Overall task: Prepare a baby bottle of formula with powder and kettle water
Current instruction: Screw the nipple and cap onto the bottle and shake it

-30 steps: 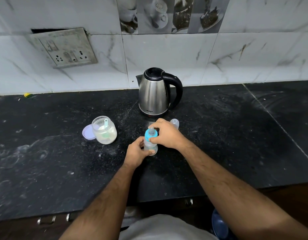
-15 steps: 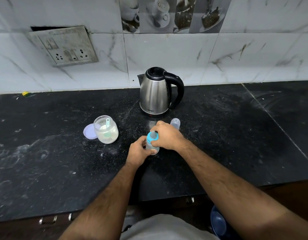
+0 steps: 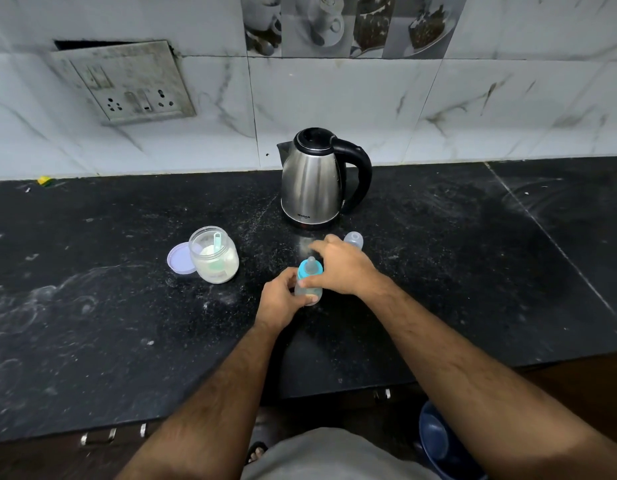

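Head view: baby bottle (image 3: 308, 289) upright mid-table (image 3: 92, 341), nearer front edge than kettle (image 3: 314, 181). Left hand (image 3: 281, 299) curled round bottle body; right hand (image 3: 345, 268) pinches blue collar (image 3: 304, 271). Open powder jar (image 3: 215, 256) left, toward wall; clear cap (image 3: 353, 240) behind right hand.

The right hand (image 3: 341, 268), which a second ago covered the blue collar (image 3: 304, 270) of the baby bottle (image 3: 308, 289), now sits back, baring the teat (image 3: 311, 265); its fingers splay toward the kettle (image 3: 314, 181).
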### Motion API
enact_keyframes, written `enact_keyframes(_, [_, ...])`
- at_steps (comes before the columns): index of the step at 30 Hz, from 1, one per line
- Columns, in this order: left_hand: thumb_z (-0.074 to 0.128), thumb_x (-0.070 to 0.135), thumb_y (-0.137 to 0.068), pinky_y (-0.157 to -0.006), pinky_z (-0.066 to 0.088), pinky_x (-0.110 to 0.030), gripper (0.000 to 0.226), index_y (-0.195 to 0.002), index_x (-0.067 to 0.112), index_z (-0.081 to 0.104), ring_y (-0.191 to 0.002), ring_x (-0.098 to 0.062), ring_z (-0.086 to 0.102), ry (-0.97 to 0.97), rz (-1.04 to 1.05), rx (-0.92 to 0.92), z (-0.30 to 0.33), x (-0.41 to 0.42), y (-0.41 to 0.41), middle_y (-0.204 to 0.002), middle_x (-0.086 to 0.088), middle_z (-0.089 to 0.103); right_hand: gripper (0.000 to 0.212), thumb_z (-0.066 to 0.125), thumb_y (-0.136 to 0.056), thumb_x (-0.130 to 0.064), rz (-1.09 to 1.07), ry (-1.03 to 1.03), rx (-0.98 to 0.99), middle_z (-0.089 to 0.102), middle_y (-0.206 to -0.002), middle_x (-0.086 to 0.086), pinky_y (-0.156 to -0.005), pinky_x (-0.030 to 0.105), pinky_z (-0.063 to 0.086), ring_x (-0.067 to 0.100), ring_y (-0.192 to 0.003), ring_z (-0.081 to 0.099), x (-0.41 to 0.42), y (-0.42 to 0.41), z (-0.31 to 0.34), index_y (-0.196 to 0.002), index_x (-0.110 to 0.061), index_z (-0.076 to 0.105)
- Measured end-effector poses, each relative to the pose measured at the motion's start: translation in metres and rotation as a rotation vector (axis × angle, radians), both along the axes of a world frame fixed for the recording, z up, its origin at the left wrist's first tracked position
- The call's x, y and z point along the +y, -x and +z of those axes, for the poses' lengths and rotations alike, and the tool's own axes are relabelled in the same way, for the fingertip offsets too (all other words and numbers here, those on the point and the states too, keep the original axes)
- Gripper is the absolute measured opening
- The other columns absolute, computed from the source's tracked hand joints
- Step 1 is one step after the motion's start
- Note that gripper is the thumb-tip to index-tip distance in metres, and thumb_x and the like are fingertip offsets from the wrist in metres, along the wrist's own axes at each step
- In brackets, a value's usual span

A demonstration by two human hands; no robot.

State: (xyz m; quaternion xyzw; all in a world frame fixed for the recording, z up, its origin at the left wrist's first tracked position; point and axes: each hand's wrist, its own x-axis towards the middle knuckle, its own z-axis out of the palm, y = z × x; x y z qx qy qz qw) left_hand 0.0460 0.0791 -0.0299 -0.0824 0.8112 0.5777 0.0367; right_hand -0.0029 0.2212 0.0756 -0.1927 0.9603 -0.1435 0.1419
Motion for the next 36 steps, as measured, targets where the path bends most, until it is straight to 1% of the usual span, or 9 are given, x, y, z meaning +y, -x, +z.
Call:
enact_keyframes(4, [0.087, 0.012, -0.066, -0.086, 0.053, -0.022, 0.047, -0.105, 0.027, 0.065, -0.094, -0.004, 0.068, -0.004, -0.007, 0.000, -0.002, -0.001, 0.001, -0.098, 0.010, 0.073, 0.045, 0.073, -0.079, -0.024, 0.095, 0.052, -0.055, 0.050, -0.115, -0.005, -0.085, 0.033, 0.050, 0.017, -0.109, 0.057, 0.000, 0.006, -0.004, -0.123, -0.025, 0.060])
enact_keyframes(6, [0.086, 0.011, -0.067, -0.084, 0.052, -0.019, 0.046, -0.104, 0.028, 0.065, -0.093, -0.003, 0.068, -0.010, -0.004, -0.001, -0.001, 0.000, 0.001, -0.097, 0.010, 0.074, 0.033, 0.071, -0.079, -0.036, 0.039, 0.038, 0.009, 0.056, -0.102, -0.007, -0.075, 0.031, 0.048, 0.017, -0.100, 0.061, -0.001, 0.004, -0.005, -0.107, -0.021, 0.063])
enact_keyframes(13, [0.085, 0.010, -0.068, -0.081, 0.048, -0.013, 0.047, -0.107, 0.027, 0.064, -0.093, 0.002, 0.067, -0.009, 0.000, -0.004, 0.001, 0.000, -0.001, -0.096, 0.011, 0.073, 0.063, 0.055, -0.078, -0.075, -0.085, -0.132, 0.122, 0.063, -0.093, -0.002, -0.066, 0.031, 0.039, 0.017, -0.088, 0.059, -0.006, -0.001, -0.003, -0.098, -0.016, 0.060])
enact_keyframes(17, [0.086, 0.010, -0.067, -0.083, 0.050, -0.015, 0.045, -0.106, 0.021, 0.066, -0.093, -0.001, 0.068, -0.004, -0.003, -0.008, 0.001, 0.000, 0.001, -0.098, 0.009, 0.073, 0.057, 0.074, -0.077, -0.041, 0.043, 0.053, -0.054, 0.052, -0.112, -0.003, -0.079, 0.030, 0.045, 0.016, -0.103, 0.057, 0.001, 0.007, 0.005, -0.127, -0.023, 0.055])
enact_keyframes(20, [0.086, 0.010, -0.068, -0.081, 0.047, -0.010, 0.048, -0.109, 0.021, 0.065, -0.094, 0.002, 0.066, 0.003, -0.011, -0.018, 0.002, 0.001, 0.001, -0.100, 0.011, 0.072, 0.046, 0.076, -0.078, -0.023, 0.144, 0.031, -0.087, 0.048, -0.104, -0.007, -0.082, 0.027, 0.041, 0.013, -0.100, 0.052, 0.001, 0.009, 0.006, -0.121, -0.021, 0.060])
enact_keyframes(23, [0.086, 0.010, -0.068, -0.084, 0.049, -0.014, 0.048, -0.109, 0.023, 0.065, -0.096, 0.000, 0.067, 0.003, -0.010, -0.019, 0.001, 0.000, 0.001, -0.099, 0.011, 0.073, 0.035, 0.075, -0.077, -0.037, 0.069, 0.009, -0.003, 0.056, -0.094, -0.009, -0.075, 0.031, 0.044, 0.018, -0.099, 0.060, -0.002, 0.008, 0.000, -0.105, -0.020, 0.062])
enact_keyframes(29, [0.084, 0.010, -0.070, -0.075, 0.046, -0.010, 0.042, -0.101, 0.028, 0.064, -0.088, 0.004, 0.065, 0.020, -0.006, -0.009, 0.003, 0.000, -0.001, -0.092, 0.010, 0.072, 0.067, 0.062, -0.071, -0.077, -0.049, -0.097, 0.116, 0.063, -0.097, -0.002, -0.070, 0.032, 0.039, 0.017, -0.091, 0.057, -0.004, 0.001, -0.005, -0.103, -0.018, 0.058])
enact_keyframes(33, [0.086, 0.007, -0.068, -0.082, 0.050, -0.012, 0.046, -0.106, 0.023, 0.065, -0.091, 0.005, 0.066, 0.009, -0.010, -0.008, 0.002, 0.001, 0.001, -0.097, 0.011, 0.073, 0.069, 0.079, -0.074, -0.042, 0.109, 0.019, -0.107, 0.053, -0.121, -0.001, -0.088, 0.034, 0.048, 0.018, -0.109, 0.055, 0.001, 0.010, 0.003, -0.135, -0.026, 0.050])
enact_keyframes(36, [0.087, 0.007, -0.067, -0.087, 0.050, -0.016, 0.048, -0.105, 0.027, 0.064, -0.096, 0.001, 0.067, 0.007, -0.014, -0.010, 0.002, 0.001, 0.001, -0.100, 0.011, 0.073, 0.053, 0.078, -0.078, -0.026, 0.180, 0.006, -0.118, 0.049, -0.111, -0.005, -0.095, 0.037, 0.048, 0.017, -0.110, 0.054, 0.001, 0.013, 0.001, -0.128, -0.024, 0.059])
